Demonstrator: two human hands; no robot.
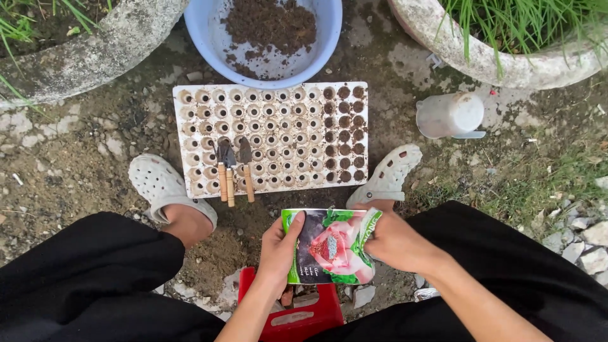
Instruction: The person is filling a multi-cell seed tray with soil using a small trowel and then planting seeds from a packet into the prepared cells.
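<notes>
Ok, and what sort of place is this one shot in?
Most likely an outdoor garden or yard potting spot. Bare dirt ground, a seedling tray with small garden tools on it, a blue basin of soil, and stone planters of grass. Both hands hold a seed packet.

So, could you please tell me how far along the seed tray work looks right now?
Done: the three rightmost columns of the seed tray hold dark soil. In hand: both the left hand and right hand hold a seed packet. Left: most cells look unfilled; soil remains in the blue basin, small tools lie on the tray.
</notes>
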